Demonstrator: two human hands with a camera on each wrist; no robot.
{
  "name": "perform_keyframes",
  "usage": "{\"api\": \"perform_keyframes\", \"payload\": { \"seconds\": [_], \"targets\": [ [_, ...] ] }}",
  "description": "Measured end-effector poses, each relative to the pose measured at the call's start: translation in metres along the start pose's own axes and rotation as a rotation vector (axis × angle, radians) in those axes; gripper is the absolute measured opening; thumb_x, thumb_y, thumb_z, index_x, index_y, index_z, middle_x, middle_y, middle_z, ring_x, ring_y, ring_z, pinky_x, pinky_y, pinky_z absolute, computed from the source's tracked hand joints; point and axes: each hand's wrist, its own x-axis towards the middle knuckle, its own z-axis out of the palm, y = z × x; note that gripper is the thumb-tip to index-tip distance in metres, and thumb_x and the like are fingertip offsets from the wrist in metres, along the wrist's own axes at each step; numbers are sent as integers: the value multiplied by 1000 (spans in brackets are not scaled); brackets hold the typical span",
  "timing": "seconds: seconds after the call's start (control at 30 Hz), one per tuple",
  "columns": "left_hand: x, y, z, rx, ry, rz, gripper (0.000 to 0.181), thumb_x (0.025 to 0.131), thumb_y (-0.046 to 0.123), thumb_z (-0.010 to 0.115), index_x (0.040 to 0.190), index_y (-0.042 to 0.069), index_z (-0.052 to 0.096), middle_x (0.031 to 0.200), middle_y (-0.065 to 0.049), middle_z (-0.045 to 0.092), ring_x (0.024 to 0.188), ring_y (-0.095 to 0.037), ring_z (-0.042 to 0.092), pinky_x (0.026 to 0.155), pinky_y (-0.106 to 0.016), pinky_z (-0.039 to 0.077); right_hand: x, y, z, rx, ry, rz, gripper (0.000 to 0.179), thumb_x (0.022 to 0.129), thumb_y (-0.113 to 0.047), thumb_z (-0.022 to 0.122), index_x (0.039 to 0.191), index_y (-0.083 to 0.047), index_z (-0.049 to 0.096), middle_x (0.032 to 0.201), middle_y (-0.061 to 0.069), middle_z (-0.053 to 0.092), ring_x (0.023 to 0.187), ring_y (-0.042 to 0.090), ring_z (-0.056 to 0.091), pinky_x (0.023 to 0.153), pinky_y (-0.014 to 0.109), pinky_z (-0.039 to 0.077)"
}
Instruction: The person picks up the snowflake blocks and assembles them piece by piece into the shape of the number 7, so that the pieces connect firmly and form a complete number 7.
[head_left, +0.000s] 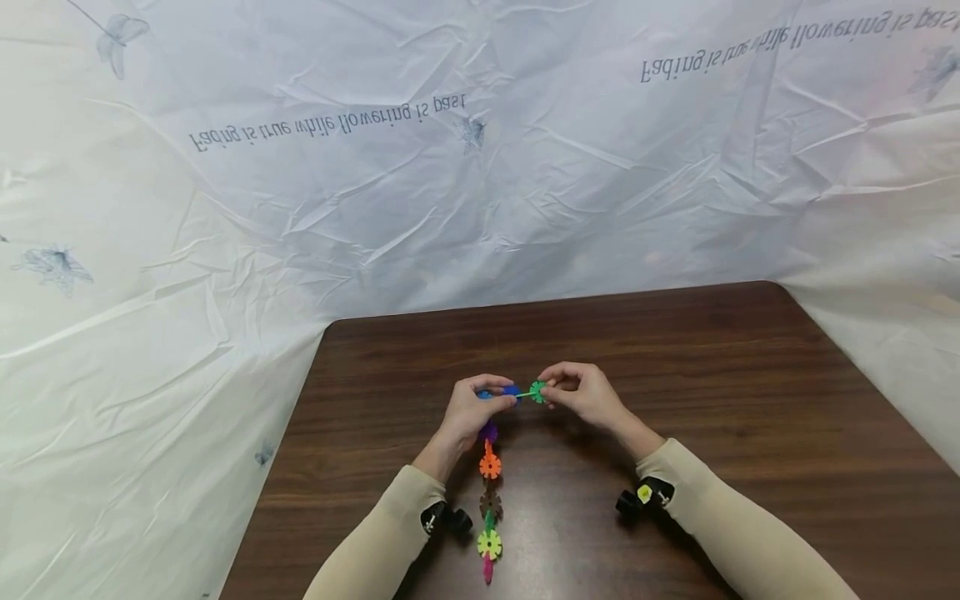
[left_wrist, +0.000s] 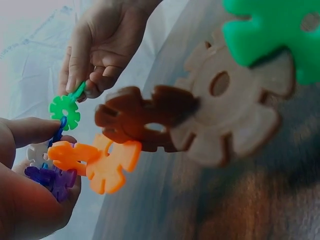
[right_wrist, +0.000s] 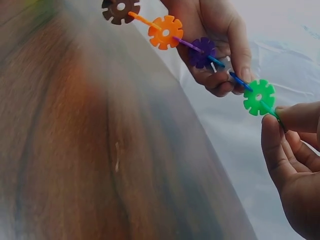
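A chain of notched plastic discs runs down the table's middle toward me and bends at my left hand (head_left: 467, 410). That hand pinches a blue disc (head_left: 512, 391) between thumb and fingers. A green disc (right_wrist: 259, 97) is joined to the blue one. Slotted into its other side is a second green disc (right_wrist: 270, 109), edge-on, which the thumb and fingertips of my right hand (head_left: 590, 397) pinch. Below the left hand follow purple (head_left: 489, 432), orange (head_left: 490, 465), brown (head_left: 490, 503), yellow-green (head_left: 489, 544) and pink (head_left: 487, 569) discs. A whitish disc (left_wrist: 37, 154) is partly hidden by left fingers.
The dark wooden table (head_left: 720, 367) has a rounded far corner on each side. White printed sheeting (head_left: 450, 208) hangs behind and beside it. Small black cameras on straps sit at both wrists, the left camera (head_left: 459, 522) close beside the chain.
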Motion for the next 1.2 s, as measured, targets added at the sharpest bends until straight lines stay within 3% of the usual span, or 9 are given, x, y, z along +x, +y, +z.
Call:
{"api": "perform_keyframes", "payload": {
  "seconds": [0.13, 0.3, 0.5, 0.63, 0.73, 0.87, 1.03, 1.2],
  "targets": [
    [1, -4, -1, 25, -2, 0, 28, 82, 5, 77, 109, 1, 71, 104, -17, 66, 84, -14, 61, 82, -42, 55, 1, 8, -1, -12, -10, 5, 21, 90, -6, 69, 108, 4, 67, 89, 21, 67, 72, 33, 69, 66, 50, 56],
    [2, -10, -1, 82, -2, 0, 26, 82, 3, 75, 108, 3, 72, 100, -13, 65, 84, -15, 58, 73, -29, 52, 0, 16, -2, -54, -55, 37, 27, 87, -10, 72, 111, 1, 66, 93, 17, 66, 74, 20, 67, 67, 41, 57],
    [3, -16, -1, 202, 1, 1, 23, 84, 0, 72, 106, 7, 73, 93, -7, 64, 82, -15, 58, 70, -25, 50, -2, 22, 2, -316, -127, 12, 39, 83, -11, 77, 119, -5, 63, 96, 7, 62, 76, 9, 64, 65, 24, 54],
    [3, -20, 0, 238, -15, -5, 23, 85, 0, 71, 106, 8, 73, 95, -7, 64, 82, -15, 58, 70, -27, 50, -3, 21, 7, -496, -105, -56, 38, 80, -10, 79, 115, -4, 65, 91, 4, 62, 73, 8, 61, 63, 22, 51],
    [5, -23, 0, 282, -32, 0, 23, 85, 1, 71, 107, 10, 72, 96, -6, 65, 83, -15, 59, 71, -27, 50, -3, 19, 10, -548, -85, -72, 34, 79, -9, 80, 110, -3, 67, 88, 4, 61, 73, 12, 60, 62, 21, 50],
    [6, -26, -2, 402, -60, 38, 25, 84, 3, 72, 108, 13, 72, 101, -5, 67, 91, -17, 61, 78, -33, 51, -5, 21, 12, -570, -68, -78, 29, 79, -9, 79, 105, -3, 69, 88, 4, 61, 73, 13, 61, 61, 20, 50],
    [5, -26, -5, 616, -111, 109, 29, 84, 10, 75, 112, 16, 72, 115, -6, 68, 107, -22, 61, 91, -42, 50, -6, 23, 11, -603, -65, -99, 26, 78, -11, 80, 101, -5, 70, 89, 4, 61, 73, 11, 60, 62, 20, 49],
    [4, -23, -7, 759, -150, 203, 27, 86, 13, 73, 113, 14, 73, 115, -6, 69, 109, -24, 63, 92, -42, 51, -9, 23, 9, -623, -76, -99, 26, 78, -13, 81, 101, -6, 71, 89, 2, 61, 73, 10, 58, 62, 20, 49]
  ]
}}
